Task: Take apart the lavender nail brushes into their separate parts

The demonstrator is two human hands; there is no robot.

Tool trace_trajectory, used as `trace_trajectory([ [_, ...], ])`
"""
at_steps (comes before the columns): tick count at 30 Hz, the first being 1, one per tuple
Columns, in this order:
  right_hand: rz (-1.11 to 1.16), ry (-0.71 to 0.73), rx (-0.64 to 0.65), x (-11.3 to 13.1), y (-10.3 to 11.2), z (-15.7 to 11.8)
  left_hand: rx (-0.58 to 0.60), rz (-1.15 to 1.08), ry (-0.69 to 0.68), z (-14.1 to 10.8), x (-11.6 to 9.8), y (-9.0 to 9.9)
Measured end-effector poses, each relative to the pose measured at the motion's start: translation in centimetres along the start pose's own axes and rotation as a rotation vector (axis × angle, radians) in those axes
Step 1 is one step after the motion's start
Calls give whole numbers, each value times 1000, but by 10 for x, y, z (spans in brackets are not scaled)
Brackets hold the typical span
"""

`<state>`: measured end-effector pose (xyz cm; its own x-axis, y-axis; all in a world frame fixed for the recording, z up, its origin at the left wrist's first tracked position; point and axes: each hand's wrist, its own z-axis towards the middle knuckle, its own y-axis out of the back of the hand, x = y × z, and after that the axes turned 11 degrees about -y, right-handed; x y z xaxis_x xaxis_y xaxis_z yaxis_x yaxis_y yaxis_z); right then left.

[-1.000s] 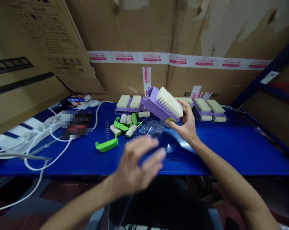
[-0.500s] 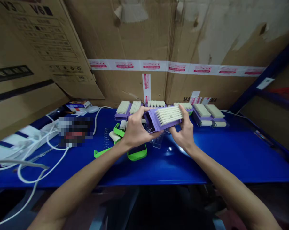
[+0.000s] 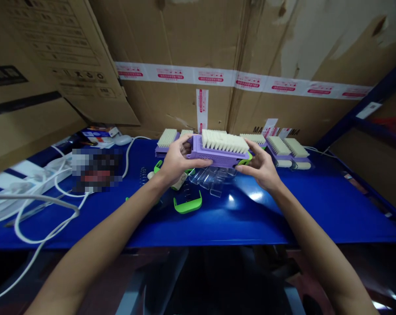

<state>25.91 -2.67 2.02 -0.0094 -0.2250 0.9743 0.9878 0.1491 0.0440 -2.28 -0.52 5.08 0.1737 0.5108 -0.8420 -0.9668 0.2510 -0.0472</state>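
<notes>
Between both hands, a purple brush (image 3: 214, 155) with cream bristles facing up is held above the blue table (image 3: 250, 223). My left hand (image 3: 177, 159) grips its left end, thumb along the near side. At the other end, my right hand (image 3: 262, 165) holds the brush by its green end part (image 3: 246, 158). Beneath it lie several clear plastic pieces (image 3: 216, 181) and a green curved part (image 3: 189, 205). A coil spring (image 3: 143, 176) rests left of my left hand. Part of the loose green pieces is hidden by my left forearm.
Several similar brushes stand along the back, including one at the left (image 3: 167, 139) and a pair at the right (image 3: 295, 148). White cables (image 3: 69, 190) and a power strip (image 3: 30, 183) occupy the left side. Cardboard (image 3: 171, 105) walls in the back.
The brush has turned so its near long side faces me, and its green end part now shows by my right hand. My left hand has shifted slightly left and up; the view has tilted down.
</notes>
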Motion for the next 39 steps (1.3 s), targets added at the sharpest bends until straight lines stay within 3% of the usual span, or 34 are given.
trace_trajectory([
  [8,-31,-16,87,13,-3,-7,116,-25,-37,-2,6,3],
  [16,100,-34,289,5,4,-10,197,-154,-13,-4,3,3],
  [20,295,-61,257,9,-7,-14,220,-238,-2,-6,4,-3],
  [26,345,-208,32,24,-29,-16,333,-170,20,-13,0,-12],
  [31,356,-196,87,26,-33,-16,371,-176,69,-17,0,-17],
  [39,336,-300,126,29,-28,-17,371,-172,71,-16,2,-17],
])
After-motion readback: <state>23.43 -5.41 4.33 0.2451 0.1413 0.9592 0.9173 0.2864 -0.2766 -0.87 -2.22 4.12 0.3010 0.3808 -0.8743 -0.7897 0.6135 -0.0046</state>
